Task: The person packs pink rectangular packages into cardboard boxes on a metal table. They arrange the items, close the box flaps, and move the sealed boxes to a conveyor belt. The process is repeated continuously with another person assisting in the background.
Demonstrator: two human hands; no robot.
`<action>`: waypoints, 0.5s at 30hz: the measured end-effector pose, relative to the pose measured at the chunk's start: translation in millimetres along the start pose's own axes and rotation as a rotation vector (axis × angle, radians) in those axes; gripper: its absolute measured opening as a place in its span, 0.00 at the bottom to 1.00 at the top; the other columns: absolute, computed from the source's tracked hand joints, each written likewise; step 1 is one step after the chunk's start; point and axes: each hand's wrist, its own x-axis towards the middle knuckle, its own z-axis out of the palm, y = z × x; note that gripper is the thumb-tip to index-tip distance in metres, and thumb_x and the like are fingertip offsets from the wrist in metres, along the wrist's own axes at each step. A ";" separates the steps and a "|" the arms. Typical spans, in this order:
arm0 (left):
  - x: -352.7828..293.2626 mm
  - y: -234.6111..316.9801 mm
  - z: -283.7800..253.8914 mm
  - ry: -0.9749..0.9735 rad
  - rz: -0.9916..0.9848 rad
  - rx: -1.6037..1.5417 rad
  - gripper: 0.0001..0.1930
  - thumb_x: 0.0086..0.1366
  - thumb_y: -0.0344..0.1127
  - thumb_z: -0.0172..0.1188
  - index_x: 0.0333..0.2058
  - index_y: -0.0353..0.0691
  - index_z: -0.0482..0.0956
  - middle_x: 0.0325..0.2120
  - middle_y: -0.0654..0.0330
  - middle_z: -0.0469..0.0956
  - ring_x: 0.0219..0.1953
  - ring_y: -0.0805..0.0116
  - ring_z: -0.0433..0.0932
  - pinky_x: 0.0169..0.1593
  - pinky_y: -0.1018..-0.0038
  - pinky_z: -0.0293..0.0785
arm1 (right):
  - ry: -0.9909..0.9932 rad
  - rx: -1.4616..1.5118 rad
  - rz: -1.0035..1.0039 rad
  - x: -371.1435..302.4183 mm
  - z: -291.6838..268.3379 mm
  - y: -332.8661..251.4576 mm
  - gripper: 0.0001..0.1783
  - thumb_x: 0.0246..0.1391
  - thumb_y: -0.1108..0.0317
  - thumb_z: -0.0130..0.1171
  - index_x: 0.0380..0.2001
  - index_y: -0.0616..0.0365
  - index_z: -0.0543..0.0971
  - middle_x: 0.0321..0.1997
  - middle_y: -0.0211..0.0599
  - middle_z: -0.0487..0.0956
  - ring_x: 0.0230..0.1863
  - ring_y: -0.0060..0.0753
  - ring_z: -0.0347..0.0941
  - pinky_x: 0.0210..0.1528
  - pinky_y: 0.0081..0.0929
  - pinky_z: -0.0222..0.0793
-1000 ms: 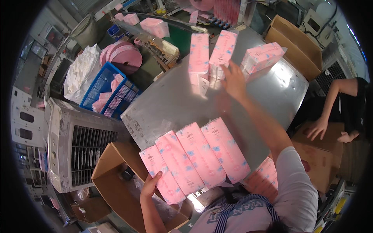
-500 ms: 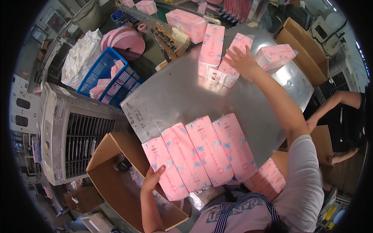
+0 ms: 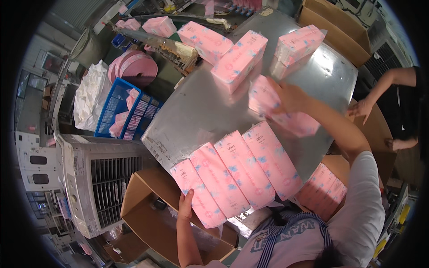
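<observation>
A row of several pink tissue packs (image 3: 243, 172) with blue flower prints lies side by side at the near edge of the metal table. My left hand (image 3: 185, 204) grips the outer side of the leftmost pack (image 3: 199, 193), thumb on top; its other fingers are mostly hidden. Farther right, my right hand (image 3: 292, 97) is closed on another tissue pack (image 3: 261, 96), tilted and smeared by motion, above the table beyond the row. Past it lie a slanted tissue pack (image 3: 241, 58) and a tissue pack (image 3: 300, 43) at the far right.
The metal table (image 3: 196, 107) has more packs arriving along a conveyor (image 3: 147, 38) at far left. An open carton (image 3: 147, 214) stands near left, and a carton with packs (image 3: 324, 187) near right. A blue crate (image 3: 107, 109) and an air cooler (image 3: 73, 178) flank the left. Another person's hand (image 3: 361, 109) touches cardboard at right.
My right hand has come nearer from the far packs, bringing a tissue pack toward the row. The far packs now lie apart and differently angled. My left hand stays at the leftmost pack.
</observation>
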 end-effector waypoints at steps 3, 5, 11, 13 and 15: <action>15.9 6.0 0.8 -0.081 -0.036 0.008 0.36 0.62 0.50 0.59 0.61 0.32 0.59 0.57 0.56 0.67 0.59 0.65 0.65 0.62 0.68 0.58 | 0.099 0.302 0.013 -55.8 31.1 35.2 0.50 0.52 0.36 0.52 0.67 0.58 0.51 0.58 0.53 0.68 0.47 0.50 0.74 0.46 0.42 0.72; 34.3 6.3 7.7 -0.156 -0.028 -0.082 0.37 0.64 0.54 0.55 0.62 0.33 0.58 0.58 0.56 0.67 0.59 0.64 0.65 0.62 0.67 0.59 | -0.252 0.943 0.404 -94.5 13.3 37.4 0.46 0.57 0.33 0.43 0.66 0.58 0.53 0.61 0.50 0.66 0.51 0.44 0.72 0.50 0.41 0.71; 54.3 11.5 27.5 -0.275 -0.075 -0.213 0.37 0.67 0.66 0.36 0.63 0.44 0.58 0.57 0.60 0.68 0.57 0.62 0.69 0.59 0.63 0.68 | -0.340 1.380 0.348 -135.0 102.9 71.9 0.48 0.56 0.26 0.33 0.68 0.50 0.53 0.64 0.39 0.64 0.63 0.34 0.62 0.58 0.33 0.65; 63.3 16.5 44.2 -0.325 -0.036 -0.184 0.36 0.67 0.65 0.36 0.62 0.43 0.59 0.57 0.60 0.68 0.56 0.62 0.70 0.57 0.64 0.69 | -0.213 1.402 0.407 -161.4 82.0 56.8 0.47 0.56 0.27 0.35 0.67 0.51 0.54 0.64 0.39 0.65 0.62 0.33 0.63 0.58 0.33 0.65; 49.3 24.2 52.9 -0.317 -0.034 -0.184 0.35 0.68 0.63 0.37 0.62 0.41 0.59 0.57 0.60 0.68 0.55 0.62 0.71 0.56 0.64 0.70 | -0.135 1.519 0.376 -179.8 77.8 54.9 0.45 0.57 0.29 0.39 0.66 0.51 0.56 0.63 0.40 0.65 0.61 0.34 0.64 0.59 0.35 0.65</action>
